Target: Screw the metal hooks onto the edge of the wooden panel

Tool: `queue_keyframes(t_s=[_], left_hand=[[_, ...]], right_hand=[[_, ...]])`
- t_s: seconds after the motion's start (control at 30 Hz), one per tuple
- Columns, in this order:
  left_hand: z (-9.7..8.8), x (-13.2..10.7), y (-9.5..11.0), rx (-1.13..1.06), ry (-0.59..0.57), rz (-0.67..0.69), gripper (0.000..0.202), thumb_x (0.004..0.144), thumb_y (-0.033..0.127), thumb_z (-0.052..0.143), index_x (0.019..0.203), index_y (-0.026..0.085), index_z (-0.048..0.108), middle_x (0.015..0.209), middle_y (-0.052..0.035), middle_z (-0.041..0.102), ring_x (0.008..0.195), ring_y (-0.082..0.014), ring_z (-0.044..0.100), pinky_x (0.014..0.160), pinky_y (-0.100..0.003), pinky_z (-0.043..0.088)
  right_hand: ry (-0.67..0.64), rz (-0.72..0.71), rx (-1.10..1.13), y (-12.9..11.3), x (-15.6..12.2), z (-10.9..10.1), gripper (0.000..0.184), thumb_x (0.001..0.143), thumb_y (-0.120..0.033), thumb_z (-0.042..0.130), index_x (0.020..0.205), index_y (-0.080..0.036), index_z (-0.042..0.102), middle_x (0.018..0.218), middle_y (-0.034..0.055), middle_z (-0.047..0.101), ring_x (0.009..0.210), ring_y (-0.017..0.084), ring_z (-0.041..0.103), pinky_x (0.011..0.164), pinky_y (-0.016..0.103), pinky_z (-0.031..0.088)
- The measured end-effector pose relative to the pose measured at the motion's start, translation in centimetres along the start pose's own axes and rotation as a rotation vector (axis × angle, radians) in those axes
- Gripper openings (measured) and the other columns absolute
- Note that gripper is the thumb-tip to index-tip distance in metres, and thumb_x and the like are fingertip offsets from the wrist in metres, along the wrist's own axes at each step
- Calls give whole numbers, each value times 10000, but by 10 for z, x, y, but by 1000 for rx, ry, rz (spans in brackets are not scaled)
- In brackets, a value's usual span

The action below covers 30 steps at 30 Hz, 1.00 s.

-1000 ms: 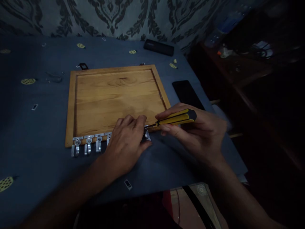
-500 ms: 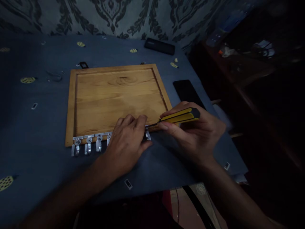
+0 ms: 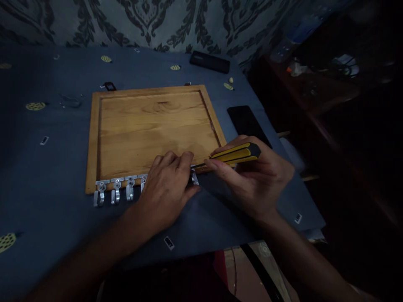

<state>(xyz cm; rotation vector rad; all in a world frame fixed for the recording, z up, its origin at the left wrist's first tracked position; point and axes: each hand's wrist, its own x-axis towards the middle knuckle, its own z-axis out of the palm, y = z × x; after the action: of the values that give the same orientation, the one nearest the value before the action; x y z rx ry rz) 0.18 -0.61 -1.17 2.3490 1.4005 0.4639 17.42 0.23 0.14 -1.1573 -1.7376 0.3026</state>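
A square wooden board (image 3: 151, 126) with a raised rim lies on the blue tablecloth (image 3: 47, 176). Several metal hooks (image 3: 115, 191) are fixed along its near edge. My left hand (image 3: 166, 188) lies over the near rim with fingers curled, pressing on a hook (image 3: 195, 179) near the right corner. My right hand (image 3: 252, 172) grips a yellow-and-black screwdriver (image 3: 234, 154), held almost level, its tip at that hook beside my left fingertips.
A black phone (image 3: 247, 121) lies right of the board and a dark flat case (image 3: 209, 62) at the table's far edge. Small metal bits (image 3: 169, 242) are scattered on the cloth. The table's right edge drops to dark furniture (image 3: 315, 96). A patterned wall (image 3: 157, 21) stands behind.
My right hand has shifted slightly with the screwdriver, staying at the same hook. My left hand has not moved.
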Motion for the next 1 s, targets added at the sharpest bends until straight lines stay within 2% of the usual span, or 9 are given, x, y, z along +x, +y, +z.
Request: queue_keyframes(t_s=[0.2,0.37,0.47,0.53,0.6,0.83,1.0], left_hand=[[-1,1,0,-8,-11,-13,375,853,257,758,1155,182,549,1043,-68,696,1017,-289,595,870,-419,464],[-1,0,0,-18,1,-10,367,857,271,757,1150,183,554,1028,-63,699,1015,-287,596,876,-418,462],[-1,0,0,-23,6,-2,369,851,258,762,1145,180,553,1024,-61,698,1007,-283,596,864,-410,460],[-1,0,0,-16,2,-5,343,844,254,771,1105,186,559,1005,-54,697,996,-280,596,858,-405,458],[-1,0,0,-10,-7,-13,337,839,261,779,1086,193,559,994,-46,696,997,-278,596,857,-402,460],[-2,0,0,-12,-13,-15,390,850,264,767,1152,193,532,1040,-58,695,1027,-280,594,880,-409,460],[-1,0,0,-4,-20,-19,350,853,273,761,1113,203,536,1024,-51,692,1015,-280,593,865,-412,461]], right_hand=[[1,14,12,0,0,2,222,781,-269,842,728,-246,627,654,-46,624,598,143,607,524,297,455],[-28,-100,43,-3,-1,-2,123,824,-221,794,840,-266,680,755,-16,698,643,166,634,557,333,485],[70,-104,57,-5,0,-5,57,863,-265,754,859,-276,697,790,-1,727,660,177,647,562,353,494],[154,-107,68,-5,1,-5,76,859,-266,754,812,-272,694,757,3,715,643,181,645,548,357,489],[178,-122,70,-3,2,-4,109,852,-243,755,773,-273,686,703,-5,688,607,179,635,527,355,479],[108,-74,48,5,-5,0,125,835,-209,768,846,-294,677,725,-16,666,626,178,613,556,362,469],[80,-26,45,5,-7,0,114,835,-242,780,848,-282,675,724,-19,663,623,178,629,572,361,482]])
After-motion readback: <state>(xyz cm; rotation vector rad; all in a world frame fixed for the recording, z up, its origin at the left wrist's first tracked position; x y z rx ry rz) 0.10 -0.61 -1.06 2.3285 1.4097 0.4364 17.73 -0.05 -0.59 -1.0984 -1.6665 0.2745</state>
